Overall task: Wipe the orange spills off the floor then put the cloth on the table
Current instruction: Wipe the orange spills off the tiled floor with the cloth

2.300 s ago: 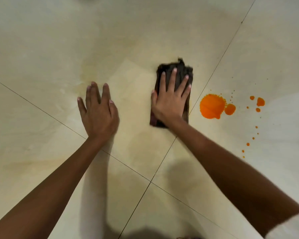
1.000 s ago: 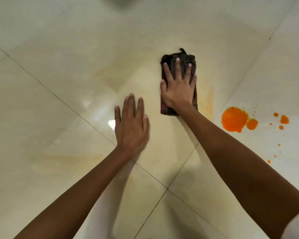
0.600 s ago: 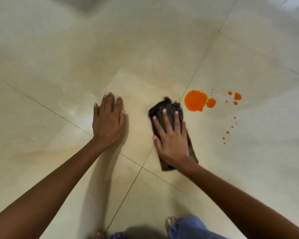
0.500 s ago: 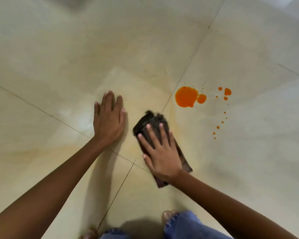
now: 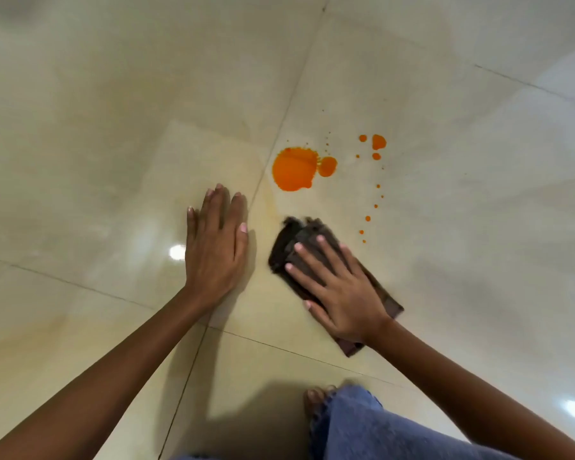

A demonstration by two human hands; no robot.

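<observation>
A dark brown folded cloth (image 5: 294,239) lies on the cream tiled floor. My right hand (image 5: 337,288) presses flat on top of it, fingers spread, and covers its middle. A large orange puddle (image 5: 294,169) with a smaller blob (image 5: 327,166) beside it sits just beyond the cloth. More orange drops (image 5: 378,142) and a trail of small specks (image 5: 368,218) lie to the right. My left hand (image 5: 216,242) rests flat on the floor, left of the cloth, holding nothing. A faint yellowish smear (image 5: 273,202) marks the tile between the cloth and the puddle.
Dark grout lines (image 5: 287,104) cross the glossy floor, meeting near my left wrist. My bare foot (image 5: 316,398) and a blue jeans leg (image 5: 372,429) show at the bottom. Light glares (image 5: 177,252) reflect off the tiles. No table is in view.
My right hand has slid the cloth back toward me and to the right, closer to the orange puddle's near side. My left hand has stayed planted on the floor.
</observation>
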